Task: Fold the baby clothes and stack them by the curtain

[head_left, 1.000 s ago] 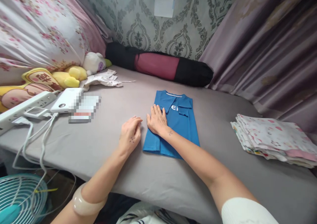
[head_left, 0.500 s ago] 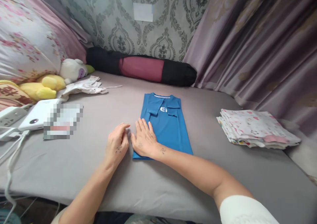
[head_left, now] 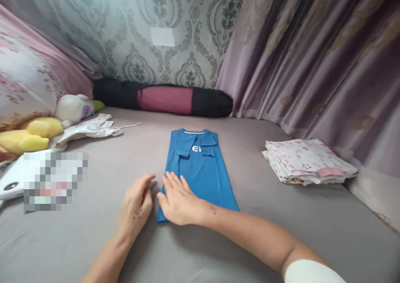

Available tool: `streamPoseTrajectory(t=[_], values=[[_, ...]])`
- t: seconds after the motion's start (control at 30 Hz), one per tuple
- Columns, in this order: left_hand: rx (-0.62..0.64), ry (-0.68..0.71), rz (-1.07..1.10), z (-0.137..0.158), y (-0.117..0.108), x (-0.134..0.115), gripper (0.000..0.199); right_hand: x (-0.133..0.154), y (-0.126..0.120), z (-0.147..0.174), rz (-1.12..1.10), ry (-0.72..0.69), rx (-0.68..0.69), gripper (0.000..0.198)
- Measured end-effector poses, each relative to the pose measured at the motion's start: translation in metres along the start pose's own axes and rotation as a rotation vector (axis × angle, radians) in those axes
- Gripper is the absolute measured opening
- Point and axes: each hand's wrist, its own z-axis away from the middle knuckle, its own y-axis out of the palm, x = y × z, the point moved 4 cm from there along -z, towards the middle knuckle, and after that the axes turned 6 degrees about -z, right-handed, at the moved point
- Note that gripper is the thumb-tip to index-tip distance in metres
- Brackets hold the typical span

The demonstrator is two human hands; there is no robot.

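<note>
A blue long-sleeved shirt [head_left: 200,179] lies flat on the bed, its sides and sleeves folded in over the front. Part of a white print shows between the two cuffs, and the collar points away from me. My right hand [head_left: 178,197] rests palm down on the shirt's lower left part, fingers stretched out, and hides that corner in part. Just left of the shirt's edge, my left hand [head_left: 137,201] stands on its side on the sheet. Its fingers are loosely bent, and nothing shows in them.
Folded patterned cloths [head_left: 309,162] are stacked at the right. A black and dark red long bag [head_left: 165,99] lies along the wall. On the left are a yellow plush toy [head_left: 31,135], a white plush toy [head_left: 73,108], a crumpled white garment [head_left: 89,128] and a white device [head_left: 21,174].
The view has tilted up and turned slightly right, so things sit lower and further left. My right hand stays flat on the shirt, and my left hand remains beside it.
</note>
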Motion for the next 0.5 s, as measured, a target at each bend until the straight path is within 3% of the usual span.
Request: streamPoseTrajectory(t=[0.1,0.3,0.5], values=[[0.036,0.077,0.003,0.0,0.002,-0.009,0.029,-0.022,-0.031,-0.008,0.044,0.023,-0.098,0.063],[0.177,0.257,-0.038,0.003,0.013,-0.027,0.033,-0.111,-0.096,-0.03,0.258,0.321,-0.329,0.062],[0.341,0.36,-0.105,0.006,0.016,-0.032,0.044,-0.15,-0.111,-0.043,0.331,0.415,-0.348,0.063]])
